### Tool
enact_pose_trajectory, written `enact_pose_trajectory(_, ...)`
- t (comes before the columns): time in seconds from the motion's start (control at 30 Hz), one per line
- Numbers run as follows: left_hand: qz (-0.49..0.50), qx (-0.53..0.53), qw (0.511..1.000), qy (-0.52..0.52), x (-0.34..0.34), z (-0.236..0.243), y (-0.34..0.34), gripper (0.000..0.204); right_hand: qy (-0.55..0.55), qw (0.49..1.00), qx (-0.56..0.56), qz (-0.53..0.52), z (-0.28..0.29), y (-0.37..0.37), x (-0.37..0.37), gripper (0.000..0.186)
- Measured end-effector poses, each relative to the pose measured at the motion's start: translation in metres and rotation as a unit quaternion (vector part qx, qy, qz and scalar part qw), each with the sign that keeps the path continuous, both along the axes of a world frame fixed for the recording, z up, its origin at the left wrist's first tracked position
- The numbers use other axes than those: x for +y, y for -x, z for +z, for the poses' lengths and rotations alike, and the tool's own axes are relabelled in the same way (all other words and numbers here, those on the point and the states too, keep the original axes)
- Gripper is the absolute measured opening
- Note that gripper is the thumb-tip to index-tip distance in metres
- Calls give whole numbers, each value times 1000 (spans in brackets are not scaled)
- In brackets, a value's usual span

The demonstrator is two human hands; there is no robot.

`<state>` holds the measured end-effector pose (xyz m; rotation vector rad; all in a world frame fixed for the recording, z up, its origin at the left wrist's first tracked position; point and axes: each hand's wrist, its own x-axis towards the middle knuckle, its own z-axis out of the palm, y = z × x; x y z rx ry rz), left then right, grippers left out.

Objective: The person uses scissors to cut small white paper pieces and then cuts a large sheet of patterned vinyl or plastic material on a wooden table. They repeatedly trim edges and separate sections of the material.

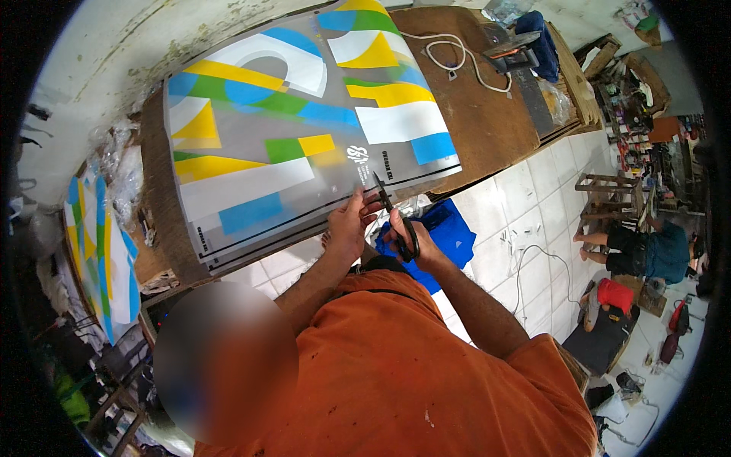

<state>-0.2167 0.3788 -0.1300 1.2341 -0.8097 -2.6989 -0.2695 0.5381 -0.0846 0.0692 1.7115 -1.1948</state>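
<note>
A large translucent printed sheet (293, 122), patterned in yellow, green, blue and white, lies across a brown wooden table (476, 122). My left hand (350, 221) grips its front edge near the middle, thumb on top and fingers curled. Just to the right, my right hand (411, 240) is closed around the handles of black scissors (385, 196). The scissors' blades point away from me and lie at the sheet's front edge, right beside my left fingertips; whether they are cutting into it I cannot tell.
Another printed sheet (99, 244) hangs at the left beside crumpled plastic (122, 167). A white cord (457, 57) lies on the table's right part. Blue material (449, 236) is on the tiled floor below. A co-worker (651, 251) is at a wooden rack (609, 190) on the right.
</note>
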Motion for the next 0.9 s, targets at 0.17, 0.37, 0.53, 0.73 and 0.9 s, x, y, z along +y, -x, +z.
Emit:
enact_pose_trajectory(0.17, -8, 11, 1000, -5, -4, -3, -4, 29, 9, 999, -13, -33, 2, -1, -11, 87)
enact_pose_trajectory(0.37, -11, 3, 1000, -29, -5, 0, -4, 28, 26, 999, -40, -16, 6, 11, -18, 83)
enact_pose_trajectory(0.53, -17, -31, 999, 8, -8, 12, -5, 27, 14, 999, -38, -32, 4, 21, -27, 75)
enact_pose_trajectory(0.73, -19, -47, 999, 5, -11, 26, -4, 24, 53, 998, -5, -34, 15, 29, -41, 81)
enact_pose_trajectory(0.9, -25, -46, 999, -5, -13, 30, -3, 25, 46, 997, -15, -55, 21, 33, -53, 84)
